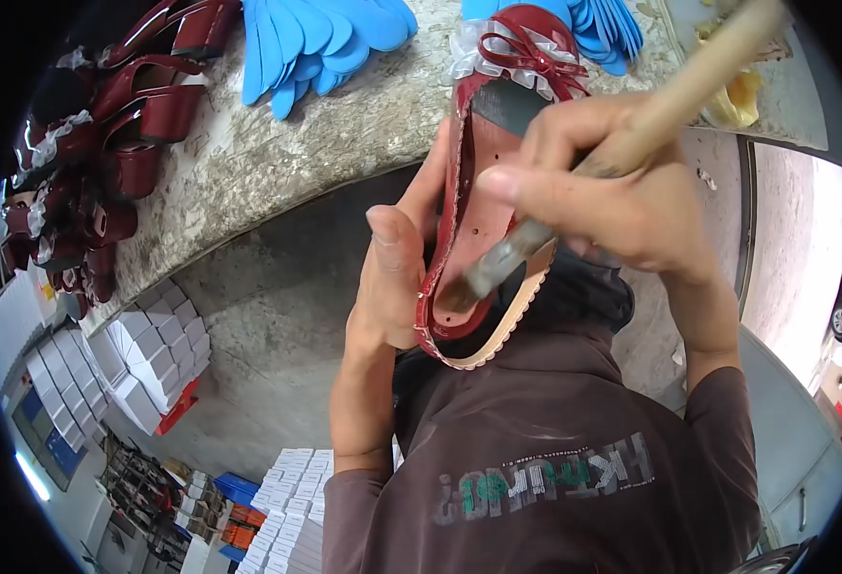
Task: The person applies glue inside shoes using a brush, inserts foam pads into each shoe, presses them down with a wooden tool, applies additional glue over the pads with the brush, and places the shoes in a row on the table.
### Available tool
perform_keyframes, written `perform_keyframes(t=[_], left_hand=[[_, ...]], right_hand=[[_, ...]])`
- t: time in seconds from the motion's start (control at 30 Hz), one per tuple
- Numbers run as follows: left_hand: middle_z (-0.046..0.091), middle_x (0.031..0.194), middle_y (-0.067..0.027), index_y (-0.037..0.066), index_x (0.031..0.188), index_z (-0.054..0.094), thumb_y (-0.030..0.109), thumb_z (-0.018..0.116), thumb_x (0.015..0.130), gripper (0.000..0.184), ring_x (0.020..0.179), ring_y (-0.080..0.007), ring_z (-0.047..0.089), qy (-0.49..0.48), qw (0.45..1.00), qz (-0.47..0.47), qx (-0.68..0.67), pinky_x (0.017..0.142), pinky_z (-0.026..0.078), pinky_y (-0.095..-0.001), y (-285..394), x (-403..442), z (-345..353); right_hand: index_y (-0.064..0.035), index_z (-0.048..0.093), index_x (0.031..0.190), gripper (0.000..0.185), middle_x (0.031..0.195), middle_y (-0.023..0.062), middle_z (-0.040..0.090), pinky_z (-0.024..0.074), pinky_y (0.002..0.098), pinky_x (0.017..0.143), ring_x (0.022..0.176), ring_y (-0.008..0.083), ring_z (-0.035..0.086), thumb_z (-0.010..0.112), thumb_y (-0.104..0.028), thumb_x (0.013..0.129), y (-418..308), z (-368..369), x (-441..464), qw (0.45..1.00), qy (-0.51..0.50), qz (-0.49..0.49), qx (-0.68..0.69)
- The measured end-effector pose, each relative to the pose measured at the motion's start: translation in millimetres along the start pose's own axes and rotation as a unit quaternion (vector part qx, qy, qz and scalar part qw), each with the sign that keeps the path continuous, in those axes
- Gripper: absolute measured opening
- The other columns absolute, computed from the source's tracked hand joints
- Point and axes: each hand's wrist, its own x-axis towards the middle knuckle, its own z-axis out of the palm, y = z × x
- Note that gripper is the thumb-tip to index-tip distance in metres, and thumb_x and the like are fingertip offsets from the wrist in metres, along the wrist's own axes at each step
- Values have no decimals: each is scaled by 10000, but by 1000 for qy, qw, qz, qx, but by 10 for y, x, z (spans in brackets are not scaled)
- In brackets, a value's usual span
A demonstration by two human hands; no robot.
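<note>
A dark red shoe (448, 244) with a bow and white frill at its toe is held up over my lap, its pink inner sole facing me. My left hand (397, 268) wraps its side from below, thumb up along the edge. In my right hand (622, 196) is a brush (703, 77) with a thick wooden handle. Its bristle end, somewhat blurred, touches the inner sole near the heel. A scalloped strap (507, 335) loops out behind the heel.
Blue insoles (321, 43) lie fanned on the worn workbench (297, 143). Several red shoes (148, 105) stand at its left. A yellowish glue-stained container (737, 100) sits at the right. White boxes (282, 512) are stacked on the floor below.
</note>
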Motion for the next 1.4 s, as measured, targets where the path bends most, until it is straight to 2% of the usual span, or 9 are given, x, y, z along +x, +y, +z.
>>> perform_keyframes(t=[0.2,0.3,0.47,0.7,0.77,0.97,1.03,1.1,1.4], left_hand=[[205,1590,-181,-64,1532,16,824,225,860,1133,1463,-240,231,-22,997,48,-63,1187,181,-371,-50,23,12],[537,1225,-216,-63,1450,261,807,207,874,1045,1014,-293,582,79,981,54,-167,874,473,-405,-228,-104,115],[641,1098,-131,21,1375,422,707,244,949,827,870,-207,679,33,988,37,-149,749,562,-317,-277,77,277],[637,1211,-103,47,1370,476,491,301,1052,574,1042,-196,650,84,961,-67,-253,916,517,-363,-138,32,315],[626,1241,-87,54,1381,470,457,304,1061,540,1066,-182,642,125,952,-79,-267,922,515,-364,-43,64,386],[625,1247,-79,68,1388,469,430,289,1067,516,1080,-183,639,60,940,-120,-314,912,535,-361,-156,3,280],[628,1238,-82,67,1375,478,420,284,1069,506,1077,-190,640,72,939,-126,-311,904,544,-364,-163,-16,291],[632,1225,-86,64,1362,484,407,276,1071,496,1076,-213,641,-27,935,-120,-333,914,541,-403,-191,-45,250],[642,1167,-85,82,1333,504,488,321,1039,533,983,-241,652,33,927,-160,-337,853,509,-487,-41,-159,339]], right_hand=[[-14,666,847,209,980,139,628,433,275,678,827,168,575,534,-141,949,-582,-998,-440,907,286,-292,-100],[-7,682,1018,271,1239,211,624,489,363,883,1130,271,588,464,-157,957,-839,-1485,-607,837,409,-265,-249],[65,668,1047,405,807,167,706,519,370,624,647,220,673,759,-242,799,-286,-1232,931,854,271,109,-430],[15,664,1002,337,745,122,683,472,311,452,525,187,627,790,-210,786,578,-1858,1513,900,308,10,-307],[-21,620,624,273,522,17,553,337,291,404,433,105,468,861,-130,691,497,-1869,1301,982,72,-168,-39],[-20,611,601,348,500,45,533,378,354,397,409,154,463,917,-182,636,137,-1549,1352,883,346,160,-275],[-10,628,617,367,521,59,554,394,352,397,414,162,473,924,-226,644,390,-1879,1294,981,151,-57,-110],[-5,637,640,361,540,59,566,395,357,396,424,165,482,918,-231,654,325,-1714,1476,899,328,176,-229],[4,660,696,390,582,81,602,439,370,426,465,201,550,931,-263,614,372,-1790,1596,898,313,184,-250]])
